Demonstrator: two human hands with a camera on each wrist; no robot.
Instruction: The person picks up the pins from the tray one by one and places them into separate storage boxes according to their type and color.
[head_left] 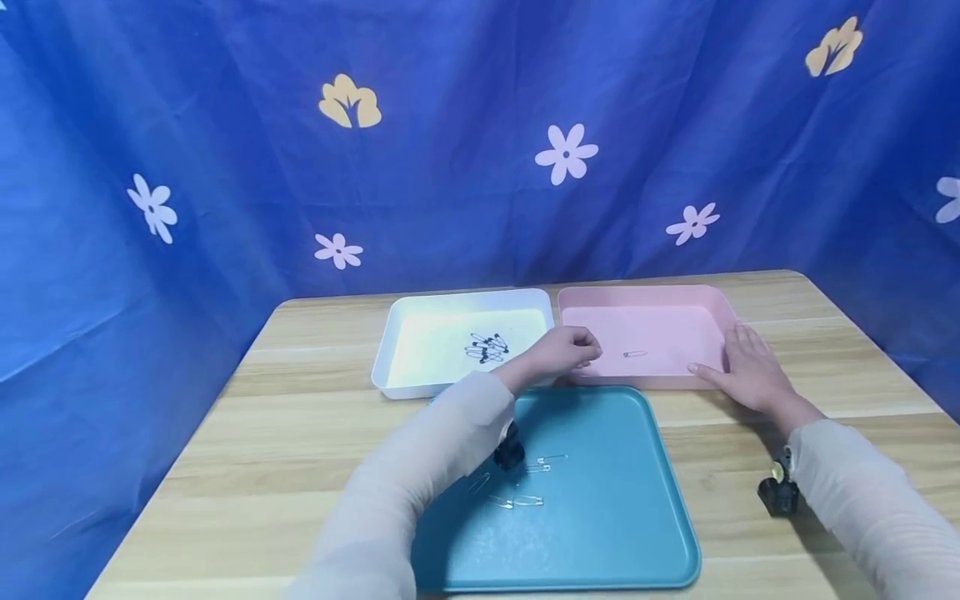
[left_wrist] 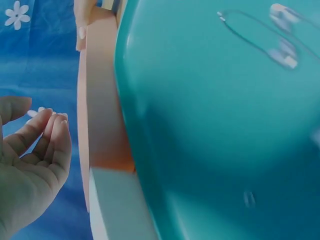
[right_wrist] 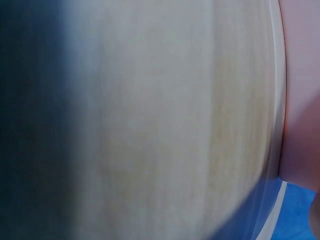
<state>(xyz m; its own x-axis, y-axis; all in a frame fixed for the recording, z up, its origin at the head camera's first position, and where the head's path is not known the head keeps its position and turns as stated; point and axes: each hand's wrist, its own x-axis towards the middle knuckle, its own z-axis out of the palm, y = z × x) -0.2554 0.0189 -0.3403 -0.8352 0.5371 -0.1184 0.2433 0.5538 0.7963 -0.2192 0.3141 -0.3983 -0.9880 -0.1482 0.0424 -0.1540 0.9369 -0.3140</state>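
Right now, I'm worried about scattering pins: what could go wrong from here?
The left sleeve crosses above the teal tray, so it might brush the loose safety pins lying there. The right hand is at the pink tray's right side; a push could slide that tray and jostle the pin inside.

Okay so on the table there's a left box and a right box side by side toward the back, curtain behind them, tray in front. Bunch of pins in the left box, lone pin in the right one. More pins on the tray, mostly left of its middle. Left hand is at the right box's left end, right hand at its right end.
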